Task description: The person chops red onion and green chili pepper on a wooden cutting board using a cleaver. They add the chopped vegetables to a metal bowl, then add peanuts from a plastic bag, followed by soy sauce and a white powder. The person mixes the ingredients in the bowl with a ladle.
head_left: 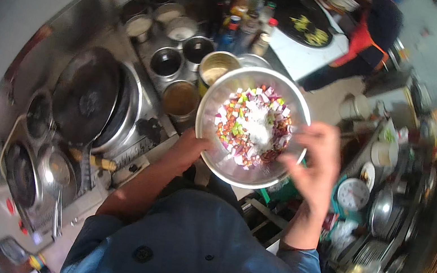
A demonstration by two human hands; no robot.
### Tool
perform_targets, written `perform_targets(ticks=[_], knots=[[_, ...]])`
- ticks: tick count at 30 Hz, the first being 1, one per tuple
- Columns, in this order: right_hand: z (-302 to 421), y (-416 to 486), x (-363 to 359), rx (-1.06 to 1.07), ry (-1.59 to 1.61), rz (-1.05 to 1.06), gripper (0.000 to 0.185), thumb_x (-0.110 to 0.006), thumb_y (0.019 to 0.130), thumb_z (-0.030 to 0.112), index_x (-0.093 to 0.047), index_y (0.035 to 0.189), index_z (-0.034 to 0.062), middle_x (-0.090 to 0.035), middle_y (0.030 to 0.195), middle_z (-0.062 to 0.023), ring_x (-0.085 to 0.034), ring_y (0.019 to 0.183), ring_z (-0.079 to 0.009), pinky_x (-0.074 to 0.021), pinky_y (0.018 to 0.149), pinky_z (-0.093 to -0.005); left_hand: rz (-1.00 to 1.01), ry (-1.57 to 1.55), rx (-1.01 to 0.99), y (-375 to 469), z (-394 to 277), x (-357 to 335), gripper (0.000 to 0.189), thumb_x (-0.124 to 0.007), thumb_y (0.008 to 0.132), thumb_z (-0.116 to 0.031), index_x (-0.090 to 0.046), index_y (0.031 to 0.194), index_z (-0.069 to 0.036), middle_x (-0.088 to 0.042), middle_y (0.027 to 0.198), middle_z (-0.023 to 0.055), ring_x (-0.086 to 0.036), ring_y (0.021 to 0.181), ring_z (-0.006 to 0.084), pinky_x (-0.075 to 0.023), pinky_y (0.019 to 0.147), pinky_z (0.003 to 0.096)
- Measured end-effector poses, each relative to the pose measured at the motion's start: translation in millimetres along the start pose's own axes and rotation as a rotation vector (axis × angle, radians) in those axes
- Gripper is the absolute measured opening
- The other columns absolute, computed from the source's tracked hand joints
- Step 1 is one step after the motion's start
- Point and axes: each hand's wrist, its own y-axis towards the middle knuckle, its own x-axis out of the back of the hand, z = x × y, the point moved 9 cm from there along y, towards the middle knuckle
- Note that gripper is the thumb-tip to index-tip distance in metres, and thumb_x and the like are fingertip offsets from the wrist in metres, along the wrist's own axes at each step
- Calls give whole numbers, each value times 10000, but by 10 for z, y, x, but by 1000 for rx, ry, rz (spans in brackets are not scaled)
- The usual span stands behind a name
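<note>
A stainless steel mixing bowl (244, 179) is held up in front of my body. My left hand (188, 149) grips its lower left rim, with the fingers hidden beneath. Inside lie diced red onion (222, 111), brown peanuts (228, 127) and chopped green pieces (238, 129), with a heap of white powder or grains (258, 121) in the middle. My right hand (312, 155) is motion-blurred over the bowl's right side, its fingers bent towards the contents. Blur hides whether those fingers hold anything or touch the rim.
Metal pots of dark liquid (167, 62) and brown liquid (181, 98) stand beyond the bowl, near several bottles (231, 31). To the left, a black frying pan (86, 94) rests by the stove. A person (356, 51) stands near a round griddle (298, 12). A dial scale (353, 194) sits right.
</note>
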Motion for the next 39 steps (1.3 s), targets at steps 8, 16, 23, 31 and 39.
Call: perform_targets(ticks=[8,16,23,31,39], knots=[[204,808,-1234,379,261,561,426,-743,702,89,-603,1099,24,-466,1267,-180,-510,1111,-302,-434,914,-354,-375,-383,-211,-505,-522,652,484,-512,721,39,-474,1200,98,-594,1098,169,-593,980,258,-472,833,338],[396,1297,-1697,687,609,632,194,-671,669,-2,-622,841,71,-651,1028,-92,-521,1157,-326,-418,941,-443,-991,-543,-265,-968,-301,816,424,-528,708,32,-477,1127,79,-586,904,109,-590,762,200,-517,661,323],[-205,1960,-2009,661,933,358,112,-593,727,-63,-563,803,14,-543,1229,-169,-554,1120,-308,-447,926,-389,-1194,-664,-431,-922,-115,726,449,-530,715,-6,-452,1150,77,-590,934,136,-618,779,230,-550,667,334],[-1195,1945,-5148,-84,1051,1127,213,-600,840,147,-561,999,10,-643,958,-119,-631,814,-201,-488,730,-341,-1568,-628,-640,-682,432,993,472,-508,728,3,-429,1189,62,-567,940,129,-608,812,255,-532,722,362],[-2390,2187,-6702,-380,328,1311,246,-645,837,221,-633,756,-11,-637,716,-132,-606,570,-216,-454,490,-383,-1810,-638,-557,-604,765,1063,453,-507,719,8,-436,1165,39,-558,968,116,-604,844,231,-538,721,367]])
